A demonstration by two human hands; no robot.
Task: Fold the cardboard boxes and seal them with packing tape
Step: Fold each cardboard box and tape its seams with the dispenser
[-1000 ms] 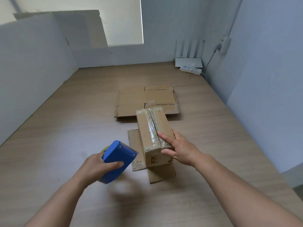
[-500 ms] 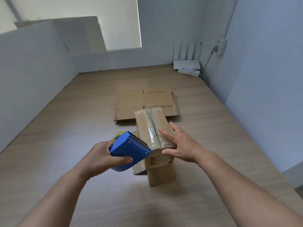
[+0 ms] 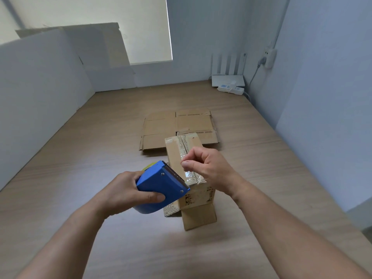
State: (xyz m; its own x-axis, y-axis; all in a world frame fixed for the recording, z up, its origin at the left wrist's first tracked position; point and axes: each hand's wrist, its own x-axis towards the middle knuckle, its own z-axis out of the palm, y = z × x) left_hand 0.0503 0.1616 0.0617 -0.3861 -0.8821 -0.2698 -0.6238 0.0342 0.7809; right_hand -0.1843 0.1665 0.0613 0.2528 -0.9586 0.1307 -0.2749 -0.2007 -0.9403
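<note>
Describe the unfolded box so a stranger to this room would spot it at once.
On the wooden surface, look past the upright box toward the white router at the far wall. The flat cardboard lies just behind that box. Unlike its neighbour, which stands folded with clear tape along its top, it lies spread open.

The box (image 3: 182, 153) stands on the counter (image 3: 96, 158), one open flap (image 3: 199, 216) lying toward the viewer. Just behind it lie flattened boxes (image 3: 171, 127). The tape dispenser (image 3: 161, 184), in the left hand (image 3: 122, 196), is at its left; the right hand (image 3: 209, 168) is above its top. A router (image 3: 227, 80) sits in the far right corner.
</note>
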